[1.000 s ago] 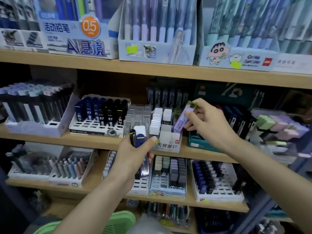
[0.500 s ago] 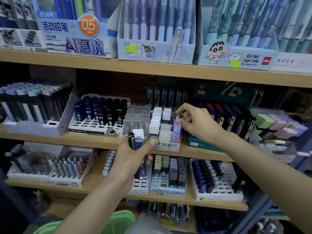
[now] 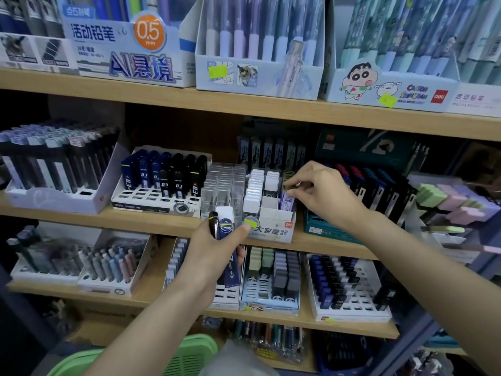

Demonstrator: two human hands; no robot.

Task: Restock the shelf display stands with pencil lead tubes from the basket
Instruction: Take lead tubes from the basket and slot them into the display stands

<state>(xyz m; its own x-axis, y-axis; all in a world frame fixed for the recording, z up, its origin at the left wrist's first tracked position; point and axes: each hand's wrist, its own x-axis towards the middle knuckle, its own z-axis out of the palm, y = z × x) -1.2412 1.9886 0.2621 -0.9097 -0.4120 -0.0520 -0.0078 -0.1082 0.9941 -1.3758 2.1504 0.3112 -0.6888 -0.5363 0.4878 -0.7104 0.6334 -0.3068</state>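
Observation:
My right hand (image 3: 321, 189) reaches over a white display stand (image 3: 271, 229) on the middle shelf and pinches the top of a purple lead tube (image 3: 287, 200) that stands in the stand's right column. White-capped tubes (image 3: 256, 189) fill the columns to its left. My left hand (image 3: 214, 251) hovers in front of the shelf edge and grips a small bunch of lead tubes (image 3: 226, 226), blue, black and white-capped. The green basket (image 3: 189, 354) shows at the bottom, below my left forearm.
A tray of blue and black 0.3 tubes (image 3: 162, 177) and clear cases (image 3: 225, 183) stand left of the white stand. Dark tubes (image 3: 379, 191) fill the right. Lower shelf (image 3: 151, 283) carries more lead trays; the upper shelf holds pencil boxes (image 3: 127, 47).
My right hand has brought the purple tube down from mid-air into the white stand's right column and still pinches its top. My left hand has stayed nearly still.

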